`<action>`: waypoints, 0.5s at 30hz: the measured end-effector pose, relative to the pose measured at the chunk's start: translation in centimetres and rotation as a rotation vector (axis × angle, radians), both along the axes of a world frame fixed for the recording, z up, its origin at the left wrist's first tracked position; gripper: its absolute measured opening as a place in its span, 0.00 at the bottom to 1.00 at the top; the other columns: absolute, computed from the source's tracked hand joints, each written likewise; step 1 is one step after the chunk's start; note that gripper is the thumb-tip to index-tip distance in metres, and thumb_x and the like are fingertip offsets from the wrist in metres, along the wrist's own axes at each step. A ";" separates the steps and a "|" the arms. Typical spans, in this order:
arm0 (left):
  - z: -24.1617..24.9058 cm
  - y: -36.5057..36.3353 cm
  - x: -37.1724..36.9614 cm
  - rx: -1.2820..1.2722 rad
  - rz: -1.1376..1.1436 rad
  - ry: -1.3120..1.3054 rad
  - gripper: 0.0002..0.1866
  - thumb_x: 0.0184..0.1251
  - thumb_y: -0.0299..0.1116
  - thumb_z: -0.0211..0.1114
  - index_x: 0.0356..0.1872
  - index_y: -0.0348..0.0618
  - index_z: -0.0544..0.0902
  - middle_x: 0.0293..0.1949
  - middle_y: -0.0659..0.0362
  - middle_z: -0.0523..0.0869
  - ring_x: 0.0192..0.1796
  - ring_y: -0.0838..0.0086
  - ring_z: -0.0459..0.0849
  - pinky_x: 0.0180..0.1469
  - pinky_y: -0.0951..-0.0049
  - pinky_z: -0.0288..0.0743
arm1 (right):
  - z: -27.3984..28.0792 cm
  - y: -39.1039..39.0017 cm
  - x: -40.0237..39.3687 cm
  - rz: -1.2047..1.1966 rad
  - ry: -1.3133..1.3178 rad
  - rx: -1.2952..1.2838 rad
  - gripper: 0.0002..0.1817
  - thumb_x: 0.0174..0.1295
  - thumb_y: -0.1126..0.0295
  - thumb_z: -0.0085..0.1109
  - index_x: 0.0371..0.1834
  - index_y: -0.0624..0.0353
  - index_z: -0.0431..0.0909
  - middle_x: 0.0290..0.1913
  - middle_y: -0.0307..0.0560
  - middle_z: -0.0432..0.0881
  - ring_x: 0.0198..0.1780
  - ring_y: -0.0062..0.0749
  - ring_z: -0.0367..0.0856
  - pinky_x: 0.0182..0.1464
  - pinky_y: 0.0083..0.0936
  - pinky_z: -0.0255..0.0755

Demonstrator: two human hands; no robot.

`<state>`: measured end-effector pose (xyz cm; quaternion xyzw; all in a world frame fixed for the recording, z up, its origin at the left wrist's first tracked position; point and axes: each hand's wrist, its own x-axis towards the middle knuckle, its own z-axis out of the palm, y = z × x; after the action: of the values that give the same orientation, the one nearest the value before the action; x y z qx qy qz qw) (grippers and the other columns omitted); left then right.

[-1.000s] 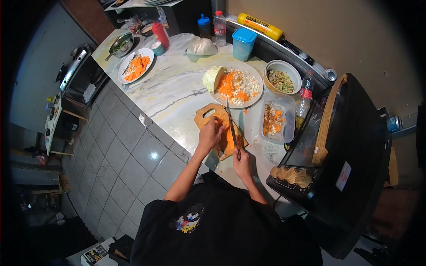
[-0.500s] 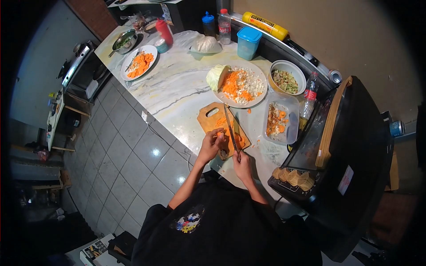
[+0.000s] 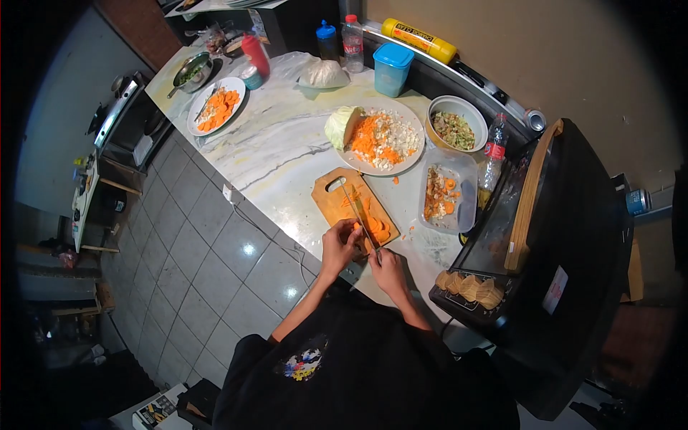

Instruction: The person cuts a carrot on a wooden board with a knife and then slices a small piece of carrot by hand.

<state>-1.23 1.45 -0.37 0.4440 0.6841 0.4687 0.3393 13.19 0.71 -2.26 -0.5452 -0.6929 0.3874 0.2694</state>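
A wooden cutting board (image 3: 331,209) with a handle slot lies at the counter's near edge. Orange carrot slices (image 3: 380,228) and thin strips rest on it. My right hand (image 3: 388,271) is closed round the handle of a knife (image 3: 360,213), whose long blade slants up and left across the board. My left hand (image 3: 338,248) has its fingers bent together at the board's left side, close beside the blade. A piece of carrot (image 3: 356,226) shows at its fingertips, mostly covered by them.
Beyond the board stands a plate (image 3: 390,170) of chopped carrot and white bits with a cabbage wedge (image 3: 340,129). To the right are a clear plastic tub (image 3: 466,208), a bowl (image 3: 481,118) and a black oven (image 3: 573,236). Another carrot plate (image 3: 193,123) is far left.
The knife blade has turned flatter over the carrot, with its tip farther left. My left hand has come down nearer the blade. The whole view has shifted slightly.
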 end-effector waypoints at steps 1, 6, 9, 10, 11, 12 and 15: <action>0.2 0.0 0.1 0.001 -0.004 0.000 0.13 0.59 0.29 0.65 0.43 0.32 0.80 0.33 0.51 0.86 0.35 0.73 0.84 0.39 0.74 0.76 | -0.3 0.0 0.0 -0.004 -0.016 0.003 0.15 0.61 0.67 0.53 0.23 0.68 0.71 0.21 0.63 0.75 0.28 0.60 0.76 0.28 0.45 0.66; 0.8 0.0 0.4 -0.022 -0.005 0.062 0.11 0.62 0.27 0.63 0.40 0.28 0.79 0.30 0.51 0.86 0.31 0.74 0.86 0.35 0.76 0.77 | -1.3 -0.1 0.0 -0.016 -0.027 0.001 0.15 0.61 0.66 0.53 0.24 0.69 0.72 0.23 0.63 0.76 0.29 0.61 0.76 0.29 0.46 0.66; -0.4 -0.1 0.5 -0.015 0.045 -0.042 0.11 0.62 0.27 0.62 0.41 0.28 0.79 0.30 0.51 0.85 0.32 0.74 0.86 0.35 0.76 0.77 | -1.3 -0.1 0.1 -0.014 -0.070 0.008 0.15 0.61 0.66 0.53 0.25 0.69 0.72 0.23 0.63 0.77 0.29 0.61 0.76 0.30 0.47 0.67; -0.4 -0.2 0.6 -0.013 0.044 -0.042 0.11 0.62 0.27 0.62 0.41 0.28 0.79 0.30 0.51 0.85 0.32 0.74 0.86 0.35 0.76 0.77 | -1.1 -0.1 0.2 0.009 -0.091 -0.035 0.16 0.62 0.62 0.52 0.29 0.68 0.73 0.25 0.65 0.77 0.32 0.63 0.76 0.33 0.49 0.68; -0.5 -0.3 0.6 -0.026 0.045 -0.078 0.11 0.63 0.27 0.62 0.42 0.28 0.79 0.30 0.51 0.85 0.31 0.74 0.86 0.35 0.76 0.77 | -0.9 -0.1 0.2 0.033 -0.112 -0.078 0.17 0.62 0.59 0.52 0.32 0.67 0.73 0.26 0.66 0.77 0.35 0.64 0.76 0.36 0.51 0.69; -0.4 -0.4 0.6 -0.041 0.047 -0.114 0.11 0.63 0.26 0.62 0.43 0.28 0.79 0.30 0.51 0.85 0.31 0.74 0.85 0.34 0.76 0.77 | -1.1 -0.1 0.1 0.032 -0.111 -0.078 0.17 0.62 0.59 0.52 0.32 0.67 0.73 0.26 0.66 0.77 0.35 0.64 0.76 0.36 0.51 0.69; 0.0 -0.6 0.6 -0.045 0.015 -0.067 0.11 0.63 0.26 0.61 0.44 0.28 0.79 0.30 0.51 0.85 0.31 0.74 0.85 0.35 0.76 0.77 | -1.1 0.1 -0.1 0.031 -0.095 -0.086 0.17 0.62 0.60 0.52 0.34 0.67 0.74 0.26 0.68 0.77 0.34 0.64 0.76 0.35 0.52 0.70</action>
<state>-0.66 0.88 -0.39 0.4151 0.6861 0.4706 0.3682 13.14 0.80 -3.35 -0.5633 -0.6959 0.3947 0.2067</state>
